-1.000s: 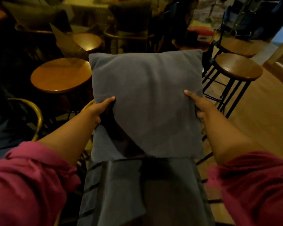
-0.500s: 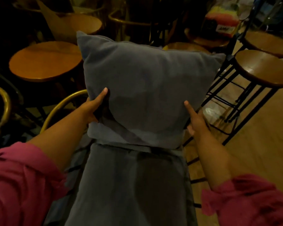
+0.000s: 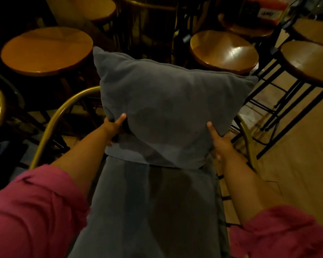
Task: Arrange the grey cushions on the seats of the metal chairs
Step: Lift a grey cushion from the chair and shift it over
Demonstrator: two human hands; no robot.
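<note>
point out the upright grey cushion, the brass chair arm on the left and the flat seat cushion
upright grey cushion (image 3: 168,108): head view, middle of its front face
brass chair arm (image 3: 63,108): head view, curved tube
flat seat cushion (image 3: 147,211): head view, top surface

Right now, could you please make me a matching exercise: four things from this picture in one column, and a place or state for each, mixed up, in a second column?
Things:
1. upright grey cushion
2. flat grey cushion
3. left hand
4. round wooden stool

Places or states:
A. behind the held cushion, to the right
B. grip on the cushion's left edge
C. lying on the chair seat
D. held between both hands

Pairs: 1-D, 2-C, 3-B, 4-A
</note>
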